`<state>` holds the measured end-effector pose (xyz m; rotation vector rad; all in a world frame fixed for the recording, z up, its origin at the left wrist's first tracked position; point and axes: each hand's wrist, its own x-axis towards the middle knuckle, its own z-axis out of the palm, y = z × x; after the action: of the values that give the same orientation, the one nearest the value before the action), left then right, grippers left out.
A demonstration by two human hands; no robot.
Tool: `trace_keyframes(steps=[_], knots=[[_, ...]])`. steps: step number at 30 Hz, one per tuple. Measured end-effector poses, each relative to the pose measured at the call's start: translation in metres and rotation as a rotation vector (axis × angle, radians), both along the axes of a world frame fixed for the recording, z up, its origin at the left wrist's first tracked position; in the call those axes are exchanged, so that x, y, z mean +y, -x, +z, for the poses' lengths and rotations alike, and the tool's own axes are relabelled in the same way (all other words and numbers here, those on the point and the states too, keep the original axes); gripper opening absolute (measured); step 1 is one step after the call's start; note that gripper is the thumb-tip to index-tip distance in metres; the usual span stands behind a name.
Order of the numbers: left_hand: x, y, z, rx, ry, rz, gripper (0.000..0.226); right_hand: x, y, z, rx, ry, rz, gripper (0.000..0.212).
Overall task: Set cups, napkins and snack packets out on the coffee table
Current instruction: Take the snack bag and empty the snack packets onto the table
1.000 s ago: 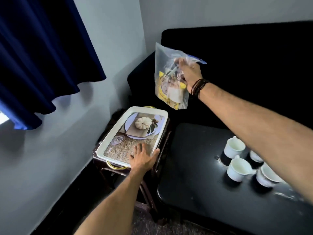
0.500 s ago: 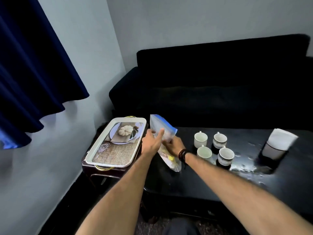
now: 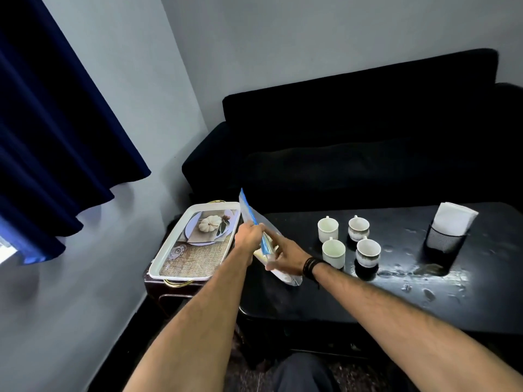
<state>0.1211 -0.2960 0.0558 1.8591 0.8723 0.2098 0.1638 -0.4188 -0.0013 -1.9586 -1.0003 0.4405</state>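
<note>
Bare forearms reach in from the bottom edge, both meeting at a clear zip bag (image 3: 278, 271) w/ blue seal strip, held tilted over the near-left corner of the black coffee table (image 3: 325, 301). Left hand (image 3: 250, 239) pinches the bag's upper edge; right hand (image 3: 285, 257), wristbands on, has fingers curled round the bag lower down. Snack packets show blurred inside. Left of table, a white tray (image 3: 158, 265) w/ pumpkin print on a small stand. Further back on the table, four cups (image 3: 348, 241) clustered, then a napkin holder (image 3: 445, 239) w/ white napkins (image 3: 454, 219). Behind, a black sofa (image 3: 353, 142).
</note>
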Motion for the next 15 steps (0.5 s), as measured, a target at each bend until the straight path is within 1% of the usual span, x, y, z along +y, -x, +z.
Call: trace_keyframes(steps=[1,3,5,7,10,13,15], knots=[[0.002,0.001,0.000,-0.040,0.031,-0.007,0.022,-0.002,-0.002,0.004,0.083,-0.100,-0.003,0.083],[0.006,0.001,0.002,-0.089,0.062,-0.037,0.019,-0.006,-0.007,0.014,0.224,-0.245,-0.065,0.052],[0.007,0.000,0.004,-0.096,0.066,-0.056,0.016,-0.009,-0.010,0.022,0.238,-0.295,-0.167,0.037],[0.005,-0.003,0.002,-0.105,0.074,-0.075,0.021,-0.011,-0.012,0.027,0.183,-0.274,-0.261,0.032],[-0.004,-0.005,-0.004,-0.148,0.111,-0.116,0.031,-0.012,-0.014,0.031,0.163,-0.250,-0.320,0.027],[-0.010,-0.004,-0.012,-0.175,0.106,-0.154,0.030,-0.013,-0.022,0.035,0.135,-0.201,-0.393,0.021],[-0.009,-0.005,-0.015,-0.174,0.048,-0.189,0.031,-0.015,-0.028,0.037,0.178,-0.169,-0.413,0.020]])
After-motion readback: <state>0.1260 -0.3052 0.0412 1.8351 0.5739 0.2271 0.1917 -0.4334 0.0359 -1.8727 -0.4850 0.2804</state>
